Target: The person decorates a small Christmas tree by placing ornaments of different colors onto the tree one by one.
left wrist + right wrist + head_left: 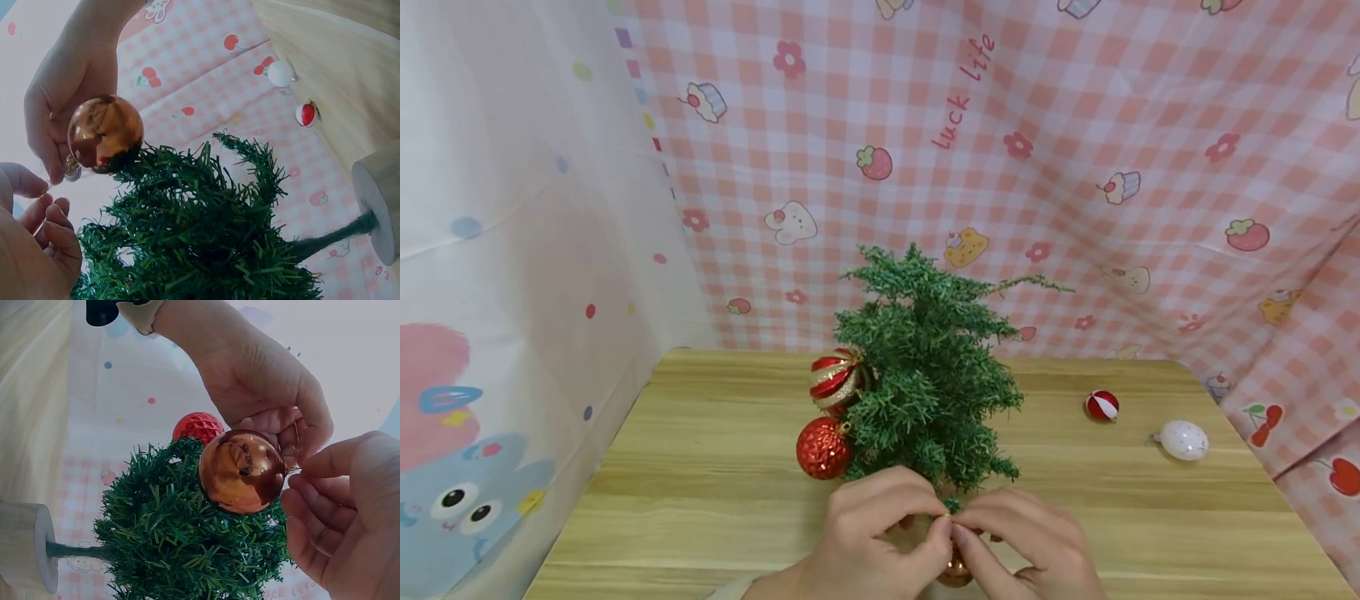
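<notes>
A shiny copper-coloured Christmas ball (pixel 242 472) hangs by a thin string at the front of a small green artificial Christmas tree (pixel 917 375). My left hand (pixel 880 533) pinches the string between thumb and index finger. Close against it, my right hand (pixel 1033 542) pinches the same string near the ball's cap. In the head view the fingers partly cover the ball (pixel 955 573). On the tree's left side hang a red textured ball (pixel 824 448) and a red-and-gold striped ball (pixel 835 379).
At the right of the wooden table (pixel 700 467) lie a red-and-white ball (pixel 1102 406) and a white speckled ball (pixel 1183 440). The tree stands on a round wooden base (pixel 378 206). Pink checked cloth (pixel 880 100) hangs behind, and a white patterned cloth (pixel 535 250) hangs at left.
</notes>
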`<state>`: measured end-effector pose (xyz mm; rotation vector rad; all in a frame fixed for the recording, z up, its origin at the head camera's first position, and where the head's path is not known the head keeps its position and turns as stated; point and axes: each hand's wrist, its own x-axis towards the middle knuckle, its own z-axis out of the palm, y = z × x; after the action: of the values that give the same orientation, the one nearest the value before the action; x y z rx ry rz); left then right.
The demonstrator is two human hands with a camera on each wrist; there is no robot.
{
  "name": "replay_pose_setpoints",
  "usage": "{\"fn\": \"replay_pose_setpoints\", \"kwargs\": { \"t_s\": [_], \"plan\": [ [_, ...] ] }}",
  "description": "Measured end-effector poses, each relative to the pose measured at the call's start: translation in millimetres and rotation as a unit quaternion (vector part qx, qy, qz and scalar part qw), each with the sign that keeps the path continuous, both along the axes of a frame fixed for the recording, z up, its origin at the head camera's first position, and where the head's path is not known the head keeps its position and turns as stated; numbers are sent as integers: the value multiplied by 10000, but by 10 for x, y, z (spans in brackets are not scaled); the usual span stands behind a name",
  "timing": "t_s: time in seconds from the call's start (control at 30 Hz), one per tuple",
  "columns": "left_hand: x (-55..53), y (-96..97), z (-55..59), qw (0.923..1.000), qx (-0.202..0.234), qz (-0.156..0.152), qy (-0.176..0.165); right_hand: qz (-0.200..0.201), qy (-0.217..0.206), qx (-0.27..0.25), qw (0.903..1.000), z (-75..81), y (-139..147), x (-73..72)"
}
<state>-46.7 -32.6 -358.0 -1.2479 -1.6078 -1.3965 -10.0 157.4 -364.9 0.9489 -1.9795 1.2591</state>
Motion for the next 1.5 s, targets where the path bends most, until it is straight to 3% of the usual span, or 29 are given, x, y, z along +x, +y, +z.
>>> {"fn": "replay_pose_setpoints", "kwargs": {
  "t_s": [0.3,0.57,0.8,1.07,1.23,1.5],
  "plan": [
    [-13,12,-82,9978,325,112,-566,-310,-675,50,9972,114,-17,-17],
    [6,-16,-47,9866,539,181,-1526,-480,-837,15,9953,147,-63,-105],
    [-45,-45,27,9844,394,322,-1687,-643,-939,-94,9935,157,-78,-183],
    [-94,-57,48,9823,190,645,-1748,-790,-961,-65,9922,159,-63,-250],
    [-107,-61,39,9797,102,691,-1881,-846,-966,18,9917,163,-65,-293],
    [-108,-64,19,9704,-140,865,-2252,-1039,-872,161,9906,141,-62,-333]
  ]
}}
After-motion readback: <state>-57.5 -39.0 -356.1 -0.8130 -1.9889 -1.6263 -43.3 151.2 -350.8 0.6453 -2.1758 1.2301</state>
